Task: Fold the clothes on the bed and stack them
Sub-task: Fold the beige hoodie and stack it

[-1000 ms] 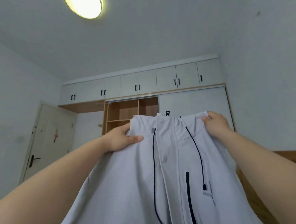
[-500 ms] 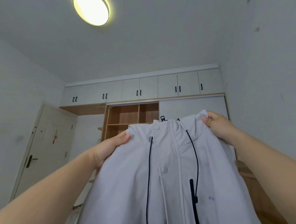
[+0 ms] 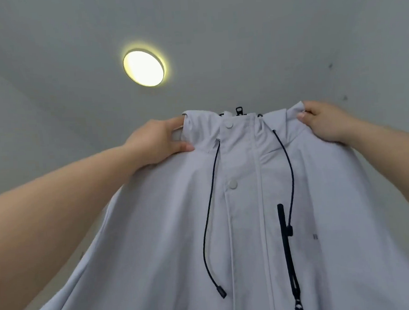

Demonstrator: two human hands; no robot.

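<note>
A pale grey jacket [image 3: 156, 241] with black drawcords, white snap buttons and a black chest zip hangs in front of me, its front towards the camera. My left hand [image 3: 154, 141] grips its left shoulder near the collar, thumb on the front. My right hand [image 3: 326, 123] grips the right shoulder by the collar edge. Both arms are stretched up and the jacket is held high against the ceiling. The jacket's lower part runs out of the frame. The bed is not in view.
A round ceiling lamp [image 3: 143, 68] glows above the jacket. Plain white ceiling and walls fill the rest of the view.
Both hands have lifted the jacket higher, keeping their hold on its shoulders. The view has tilted up, so the wardrobe and door have dropped out of sight.
</note>
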